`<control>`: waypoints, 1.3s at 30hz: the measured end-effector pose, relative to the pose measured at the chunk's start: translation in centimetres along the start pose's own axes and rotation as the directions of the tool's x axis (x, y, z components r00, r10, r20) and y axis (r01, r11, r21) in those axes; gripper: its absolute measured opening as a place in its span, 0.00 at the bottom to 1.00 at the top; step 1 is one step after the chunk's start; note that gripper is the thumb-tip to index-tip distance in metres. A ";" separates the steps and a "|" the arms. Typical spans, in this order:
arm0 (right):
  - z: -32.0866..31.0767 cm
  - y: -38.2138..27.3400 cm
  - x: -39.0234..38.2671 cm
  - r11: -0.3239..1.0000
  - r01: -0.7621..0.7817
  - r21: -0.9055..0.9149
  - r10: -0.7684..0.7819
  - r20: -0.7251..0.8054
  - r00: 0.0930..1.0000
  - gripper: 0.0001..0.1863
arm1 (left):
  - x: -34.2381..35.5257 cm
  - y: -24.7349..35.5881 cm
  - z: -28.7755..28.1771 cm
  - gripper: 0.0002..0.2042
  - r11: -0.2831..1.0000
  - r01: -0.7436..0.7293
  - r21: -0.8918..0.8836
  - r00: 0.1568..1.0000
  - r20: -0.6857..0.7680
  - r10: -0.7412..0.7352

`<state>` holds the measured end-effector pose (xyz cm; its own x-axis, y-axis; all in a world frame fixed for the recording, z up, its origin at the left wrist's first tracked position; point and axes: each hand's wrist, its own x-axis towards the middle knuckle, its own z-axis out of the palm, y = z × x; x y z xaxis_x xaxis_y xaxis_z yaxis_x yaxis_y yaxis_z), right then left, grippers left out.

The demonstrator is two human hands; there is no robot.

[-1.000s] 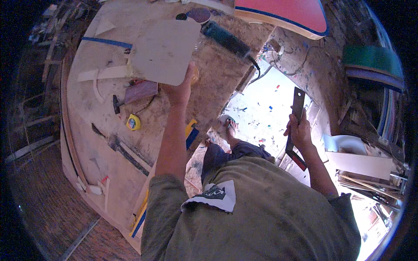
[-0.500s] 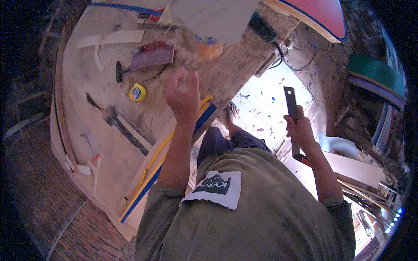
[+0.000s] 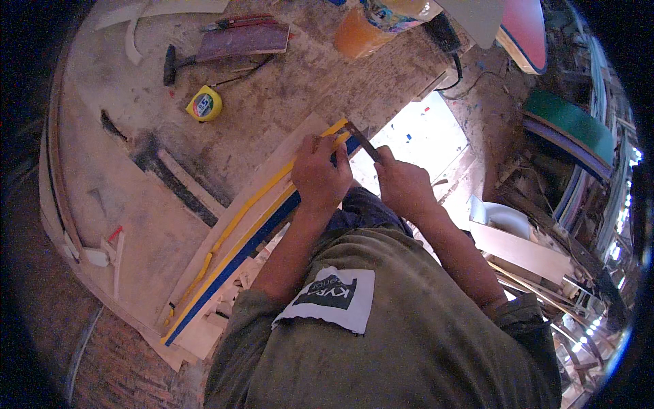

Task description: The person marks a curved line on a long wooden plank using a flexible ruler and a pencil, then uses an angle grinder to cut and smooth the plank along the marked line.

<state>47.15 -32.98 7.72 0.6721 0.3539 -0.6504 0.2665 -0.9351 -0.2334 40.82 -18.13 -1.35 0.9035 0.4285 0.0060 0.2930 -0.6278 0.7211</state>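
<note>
My right hand (image 3: 403, 183) grips a dark flat metal bar (image 3: 363, 142), its tip meeting the far end of a yellow strip (image 3: 255, 196). My left hand (image 3: 320, 174) is closed around the strip near that end; its fingertips are partly hidden. The strip runs, slightly wavy, along a long narrow board (image 3: 272, 208) with a blue side and a yellow edge line. This board lies slanted along the near edge of the worktable (image 3: 272, 102), in front of my body. The far end of the bar is partly covered by my right hand.
On the table are a yellow tape measure (image 3: 204, 104), a hammer (image 3: 172, 65), a purplish flat block (image 3: 243, 41), an orange container (image 3: 361, 31) and a black-stained wood piece (image 3: 178, 178). A green curved panel (image 3: 571, 126) and a pale board (image 3: 521, 251) stand at right.
My right hand has brought the bar left from the open side to the strip's end. My left hand has come down from above the table onto the strip and closed.
</note>
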 end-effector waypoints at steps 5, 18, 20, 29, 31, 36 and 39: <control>0.0 -2.8 0.1 0.997 -0.039 -0.062 0.039 0.001 0.999 0.12 | 0.6 -0.3 0.0 0.14 0.999 0.019 -0.045 1.000 0.004 -0.019; 0.4 -2.8 0.2 0.991 -0.071 -0.113 0.072 -0.003 0.997 0.13 | 1.6 1.1 -1.0 0.39 0.969 0.225 -0.102 0.970 0.114 -0.214; 0.1 -3.1 0.3 0.987 -0.088 -0.131 0.092 0.025 0.995 0.13 | 1.5 1.0 -0.9 0.39 0.969 0.221 -0.106 0.972 0.108 -0.210; -0.4 -3.0 0.6 0.980 -0.043 -0.196 0.055 0.053 0.997 0.12 | 1.5 1.4 -0.9 0.39 0.971 0.231 -0.066 0.971 0.079 -0.226; -0.5 -3.0 0.6 0.978 -0.039 -0.204 0.053 0.065 0.996 0.12 | 1.5 1.2 -0.7 0.38 0.975 0.211 -0.070 0.976 0.064 -0.207; -0.8 -3.2 0.8 0.984 -0.030 -0.178 0.043 0.067 0.997 0.12 | 1.4 1.0 -0.4 0.37 0.976 0.202 -0.075 0.978 0.060 -0.198; -0.7 -3.1 1.0 0.983 -0.035 -0.180 0.049 0.076 0.996 0.12 | 1.3 0.8 0.0 0.36 0.971 0.211 -0.110 0.977 0.048 -0.207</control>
<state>47.49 -29.67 8.32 0.6296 0.3053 -0.7145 0.3631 -0.9286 -0.0768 42.19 -18.10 -0.76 0.8370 0.5178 -0.1768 0.4411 -0.4476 0.7779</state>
